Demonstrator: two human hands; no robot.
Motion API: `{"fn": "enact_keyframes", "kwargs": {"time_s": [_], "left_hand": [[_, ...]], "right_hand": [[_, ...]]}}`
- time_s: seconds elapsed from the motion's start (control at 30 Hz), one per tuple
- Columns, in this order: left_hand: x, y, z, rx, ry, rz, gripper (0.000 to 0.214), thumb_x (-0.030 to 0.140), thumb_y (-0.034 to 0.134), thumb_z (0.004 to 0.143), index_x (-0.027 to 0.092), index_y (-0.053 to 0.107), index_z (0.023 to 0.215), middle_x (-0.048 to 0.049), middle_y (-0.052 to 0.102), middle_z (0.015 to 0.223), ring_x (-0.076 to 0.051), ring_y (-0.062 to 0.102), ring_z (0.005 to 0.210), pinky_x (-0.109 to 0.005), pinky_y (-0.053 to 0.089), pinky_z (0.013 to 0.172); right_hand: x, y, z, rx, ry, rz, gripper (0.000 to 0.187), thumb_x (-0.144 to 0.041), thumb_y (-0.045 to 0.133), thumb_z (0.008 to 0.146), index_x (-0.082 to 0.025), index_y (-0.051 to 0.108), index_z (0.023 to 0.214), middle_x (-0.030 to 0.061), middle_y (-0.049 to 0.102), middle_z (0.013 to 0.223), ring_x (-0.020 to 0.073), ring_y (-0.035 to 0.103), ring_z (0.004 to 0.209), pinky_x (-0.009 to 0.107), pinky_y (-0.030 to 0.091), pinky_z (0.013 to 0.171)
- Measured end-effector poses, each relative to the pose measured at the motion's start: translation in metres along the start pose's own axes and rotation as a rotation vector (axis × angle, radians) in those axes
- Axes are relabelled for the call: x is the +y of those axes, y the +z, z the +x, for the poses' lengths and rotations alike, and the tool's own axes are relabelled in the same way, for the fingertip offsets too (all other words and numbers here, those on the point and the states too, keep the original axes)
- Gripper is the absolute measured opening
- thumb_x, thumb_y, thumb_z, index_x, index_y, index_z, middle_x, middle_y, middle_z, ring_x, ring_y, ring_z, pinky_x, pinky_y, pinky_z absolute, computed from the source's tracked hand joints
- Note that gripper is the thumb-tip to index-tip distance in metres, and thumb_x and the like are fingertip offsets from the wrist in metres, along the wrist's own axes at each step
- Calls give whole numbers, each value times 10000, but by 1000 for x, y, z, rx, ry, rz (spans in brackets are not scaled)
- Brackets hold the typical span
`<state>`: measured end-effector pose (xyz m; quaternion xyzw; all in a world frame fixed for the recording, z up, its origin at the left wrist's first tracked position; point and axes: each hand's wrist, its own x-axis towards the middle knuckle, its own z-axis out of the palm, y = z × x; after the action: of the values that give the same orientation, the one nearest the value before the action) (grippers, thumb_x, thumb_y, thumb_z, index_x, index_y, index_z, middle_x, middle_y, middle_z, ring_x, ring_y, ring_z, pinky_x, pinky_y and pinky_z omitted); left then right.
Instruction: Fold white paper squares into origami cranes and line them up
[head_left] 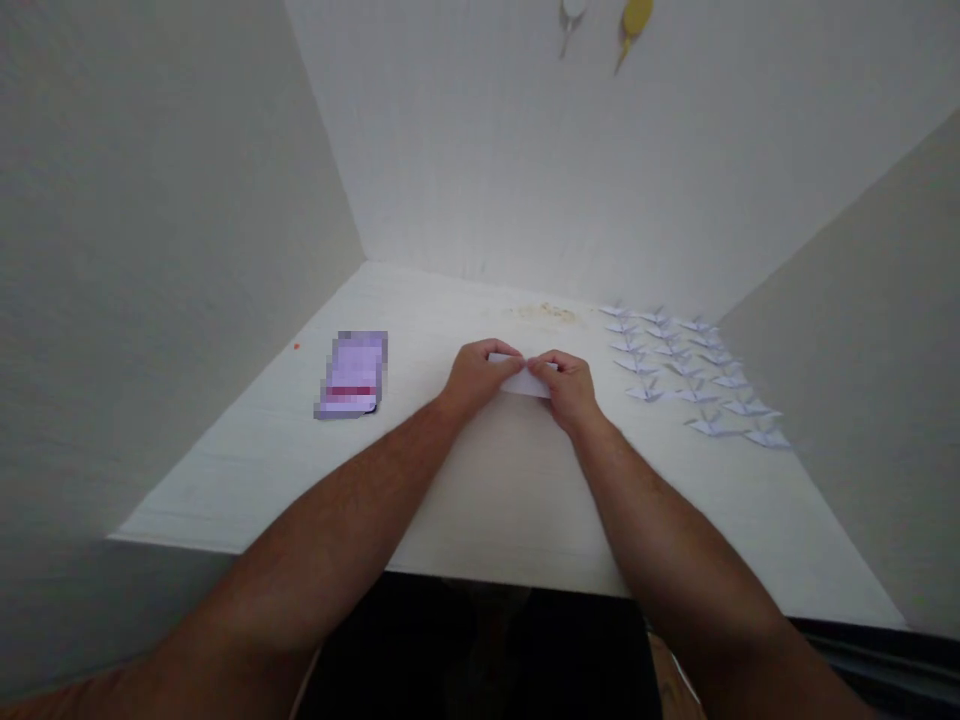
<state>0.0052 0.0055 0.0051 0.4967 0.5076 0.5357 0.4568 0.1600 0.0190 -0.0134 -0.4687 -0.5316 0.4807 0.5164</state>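
A small folded sheet of white paper [527, 383] is between my two hands over the middle of the table. My left hand [482, 372] pinches its upper edge between thumb and fingers. Close beside it, my right hand [564, 380] pinches the same edge from the other side, the thumbs nearly meeting. The paper's lower edge hangs toward me; part of its sides is covered by my fingers. To the right, several white folded paper cranes [675, 368] stand in rows on the table.
The white table [495, 520] is closed in by walls [480, 170] at the back and both sides. A blurred purple item [352, 372] lies on the left. A small red speck [297, 346] is near the left wall. Brownish marks [551, 312] show at the back.
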Motion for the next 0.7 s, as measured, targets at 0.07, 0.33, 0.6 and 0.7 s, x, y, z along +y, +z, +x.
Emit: {"fn": "enact_keyframes", "kwargs": {"time_s": [0.07, 0.33, 0.6, 0.7], "left_hand": [[0, -1, -2, 0, 22, 60, 149, 319, 773, 653, 185, 737, 708, -6, 650, 665, -137, 530, 630, -261, 393, 613], [-1, 1, 0, 50, 44, 58, 108, 288, 743, 673, 185, 732, 706, 3, 660, 672, -137, 533, 639, -259, 401, 618], [-4, 4, 4, 74, 70, 82, 150, 328, 743, 678, 187, 728, 729, 14, 644, 653, -137, 532, 625, -252, 390, 595], [-5, 4, 6, 88, 68, 76, 147, 326, 733, 685, 187, 725, 730, 21, 627, 637, -130, 513, 610, -248, 379, 584]], "right_hand": [[-1, 1, -1, -4, -2, -23, 239, -417, 762, 651, -191, 689, 680, -24, 591, 600, 124, 479, 561, 274, 388, 566], [-5, 1, -8, 92, 44, 180, 244, -381, 781, 589, -180, 656, 647, -31, 597, 610, 111, 482, 570, 276, 400, 593], [-4, 5, -1, 182, 75, 190, 231, -337, 761, 542, -175, 622, 630, -38, 591, 601, 110, 489, 584, 263, 387, 587], [-6, 7, 0, 194, 100, 206, 249, -351, 757, 540, -178, 601, 627, -41, 578, 595, 105, 475, 567, 253, 367, 552]]}}
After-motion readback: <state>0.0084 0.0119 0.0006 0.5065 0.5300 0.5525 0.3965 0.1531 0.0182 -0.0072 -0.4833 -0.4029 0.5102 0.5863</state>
